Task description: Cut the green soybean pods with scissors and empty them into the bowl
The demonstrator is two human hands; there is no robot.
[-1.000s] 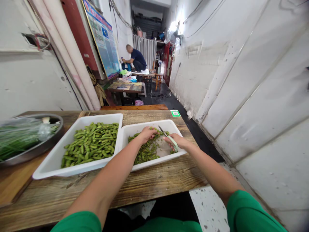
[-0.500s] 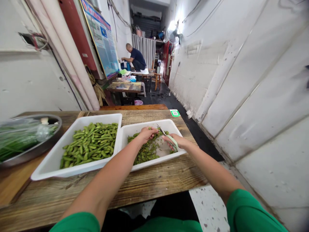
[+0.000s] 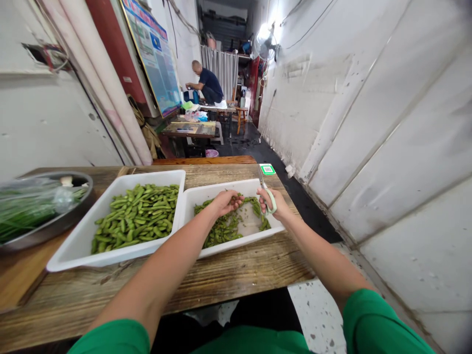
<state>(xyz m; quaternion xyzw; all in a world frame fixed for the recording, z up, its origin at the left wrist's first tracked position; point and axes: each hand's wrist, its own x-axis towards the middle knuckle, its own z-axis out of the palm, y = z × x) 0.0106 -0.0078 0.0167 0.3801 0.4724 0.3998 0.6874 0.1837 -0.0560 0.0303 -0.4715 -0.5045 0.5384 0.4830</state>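
Observation:
Over the right white tray (image 3: 221,250), which holds green bean pods (image 3: 221,231) and small trimmings, both my hands are at work. My left hand (image 3: 227,202) is closed with its fingertips pinching a green pod, mostly hidden by the fingers. In my right hand (image 3: 275,204) is a pair of scissors (image 3: 272,200) with pale green handles; the blades point up and away, above the tray's far right corner. To the left, a second white tray (image 3: 70,253) carries a large heap of edamame pods (image 3: 138,216).
A metal basin (image 3: 83,209) with bagged green vegetables (image 3: 27,209) stands at the table's left. A green code card (image 3: 267,169) lies near the far right corner of the wooden table (image 3: 258,278). Further back, a person (image 3: 210,84) sits by other tables; a wall runs along the right.
My right hand has swung the scissors away from my left hand, so the blades now point forward. My left hand stays over the tray, its fingers slightly turned.

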